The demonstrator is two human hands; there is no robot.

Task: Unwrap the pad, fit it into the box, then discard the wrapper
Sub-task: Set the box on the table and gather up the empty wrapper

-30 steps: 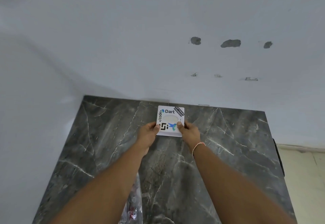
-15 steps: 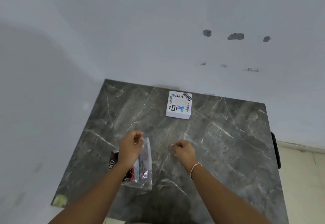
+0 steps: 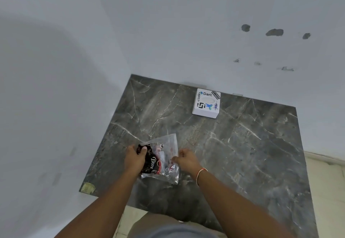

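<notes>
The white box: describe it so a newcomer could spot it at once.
On the dark grey marble tabletop, look to the far edge by the wall. The white square box sits there alone, away from both hands, its lid covered in stickers, one reading "Dart".

We see the white stickered box (image 3: 206, 103) closed (far counter edge) and the clear crinkled wrapper (image 3: 164, 155) near us.

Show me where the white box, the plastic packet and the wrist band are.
white box (image 3: 206, 103): head view, stickered top.
plastic packet (image 3: 169, 144): head view, clear upper part.
wrist band (image 3: 201, 173): head view, on the right wrist.
</notes>
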